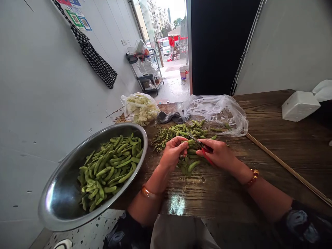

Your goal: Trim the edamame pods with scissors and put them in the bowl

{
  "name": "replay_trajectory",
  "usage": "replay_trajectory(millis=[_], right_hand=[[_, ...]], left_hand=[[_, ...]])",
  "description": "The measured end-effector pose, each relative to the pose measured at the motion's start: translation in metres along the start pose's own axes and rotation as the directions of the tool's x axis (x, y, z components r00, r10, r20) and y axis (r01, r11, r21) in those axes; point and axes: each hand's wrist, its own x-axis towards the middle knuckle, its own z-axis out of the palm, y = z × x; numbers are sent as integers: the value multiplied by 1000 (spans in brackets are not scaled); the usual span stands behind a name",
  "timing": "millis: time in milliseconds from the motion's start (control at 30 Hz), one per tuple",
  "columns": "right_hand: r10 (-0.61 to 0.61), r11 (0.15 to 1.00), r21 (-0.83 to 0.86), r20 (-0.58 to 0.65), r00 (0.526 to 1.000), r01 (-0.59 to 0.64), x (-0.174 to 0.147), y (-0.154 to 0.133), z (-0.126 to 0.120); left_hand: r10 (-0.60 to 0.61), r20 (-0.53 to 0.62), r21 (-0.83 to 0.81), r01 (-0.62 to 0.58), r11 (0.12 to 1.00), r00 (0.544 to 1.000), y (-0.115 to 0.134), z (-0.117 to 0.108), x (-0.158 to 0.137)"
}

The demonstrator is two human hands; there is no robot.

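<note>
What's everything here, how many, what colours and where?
table: one, brown, centre
bowl: one, silver, left
pods: many, green, in bowl
loose pods: many, green, mid-table
trimmings: one heap, green, beside loose pods
scissors: one pair, red handles, right hand
bagged florets: one bag, pale, table's far left
plastic bag: one, clear, table's far side
cloth: one, grey, between the bags
sticks: can't count, tan, table's right
box: one, white, far right
checked cloth: one, black and white, left wall
posters: several, multicoloured, upper left wall
trolley: one, grey, by doorway
bucket: one, multicoloured, at doorway
van: one, white, outside
bracelets: two, amber and red-gold, one per wrist
left hand: one, bare, apparently pinching a pod
right hand: one, bare, holding scissors
</note>
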Motion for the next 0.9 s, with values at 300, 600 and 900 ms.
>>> replay_trajectory(millis=[300,600,900], right_hand=[[49,999,4,23,999,-50,2,-1,-3],[9,999,-31,24,1000,-8,-1,0,1],[-3,998,-65,36,999,5,1,7,-4]], left_hand=[[33,-38,4,-33,999,999,0,0,1],[36,-3,43,-35,998,999,-2,0,0],[47,-65,2,-47,999,997,2,-4,4]])
